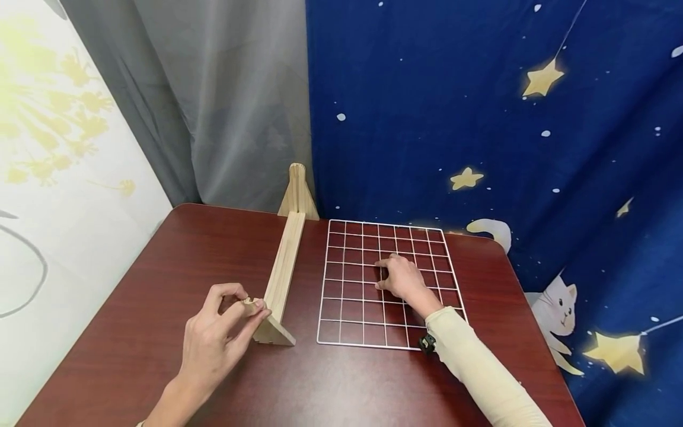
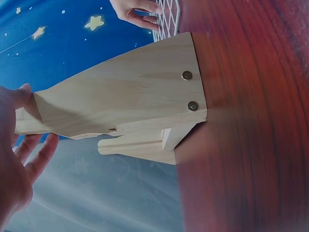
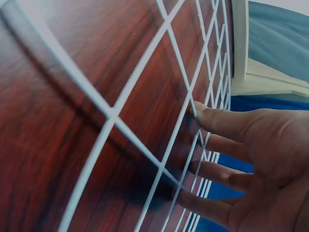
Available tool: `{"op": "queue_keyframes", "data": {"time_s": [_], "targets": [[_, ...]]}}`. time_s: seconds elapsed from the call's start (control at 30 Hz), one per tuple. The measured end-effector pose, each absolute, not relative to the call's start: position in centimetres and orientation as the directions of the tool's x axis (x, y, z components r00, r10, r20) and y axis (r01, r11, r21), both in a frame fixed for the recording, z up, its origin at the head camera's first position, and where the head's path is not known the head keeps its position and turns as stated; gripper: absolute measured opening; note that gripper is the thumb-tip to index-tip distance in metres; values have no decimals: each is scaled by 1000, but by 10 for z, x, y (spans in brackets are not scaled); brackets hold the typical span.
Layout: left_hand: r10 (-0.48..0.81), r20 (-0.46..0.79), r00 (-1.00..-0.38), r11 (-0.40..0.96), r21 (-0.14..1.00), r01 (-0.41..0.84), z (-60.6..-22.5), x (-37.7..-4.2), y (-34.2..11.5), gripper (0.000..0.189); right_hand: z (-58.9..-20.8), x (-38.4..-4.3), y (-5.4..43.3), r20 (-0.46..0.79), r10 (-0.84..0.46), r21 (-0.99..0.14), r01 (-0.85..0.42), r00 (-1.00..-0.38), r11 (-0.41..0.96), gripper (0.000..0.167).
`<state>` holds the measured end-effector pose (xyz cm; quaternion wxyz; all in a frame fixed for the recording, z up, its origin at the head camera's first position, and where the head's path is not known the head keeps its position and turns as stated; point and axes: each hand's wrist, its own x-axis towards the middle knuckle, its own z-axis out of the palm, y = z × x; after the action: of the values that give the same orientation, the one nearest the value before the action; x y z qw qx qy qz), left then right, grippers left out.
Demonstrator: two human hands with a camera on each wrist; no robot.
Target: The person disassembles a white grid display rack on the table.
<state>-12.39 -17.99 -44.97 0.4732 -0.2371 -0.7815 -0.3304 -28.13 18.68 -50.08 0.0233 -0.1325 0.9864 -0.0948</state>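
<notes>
A wooden stand, a long bar point(image 1: 285, 261) joining two end panels, stands upright on the table. My left hand point(image 1: 213, 332) grips the top of its near end panel point(image 2: 120, 92) between thumb and fingers. Two screws point(image 2: 187, 75) show low on that panel's outer face. To the right, a white wire grid point(image 1: 363, 345) lies flat on the table. Over its middle, my right hand point(image 1: 405, 280) reaches down with thumb and fingers spread. In the right wrist view its fingertips are right at the grid wires.
The dark red table point(image 1: 128, 320) ends at a grey curtain point(image 1: 240, 107) and a blue star-patterned curtain point(image 1: 427, 118) behind. The stand's far end panel point(image 1: 297, 196) is close to the back edge. A pale patterned surface point(image 1: 69, 196) borders the left side.
</notes>
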Motion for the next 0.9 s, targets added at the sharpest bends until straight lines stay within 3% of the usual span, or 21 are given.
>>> {"op": "queue_keyframes", "data": {"time_s": [0.33,0.9], "targets": [[64,900,-430,661,285,694,-452,-127,-181,38,-495,-287,183,-97,-166,-143,-152,-981,978,59],[99,898,-429,611,285,738,-450,-130,-185,35,-498,-285,187,-112,-155,-178,-134,-981,975,59]]}}
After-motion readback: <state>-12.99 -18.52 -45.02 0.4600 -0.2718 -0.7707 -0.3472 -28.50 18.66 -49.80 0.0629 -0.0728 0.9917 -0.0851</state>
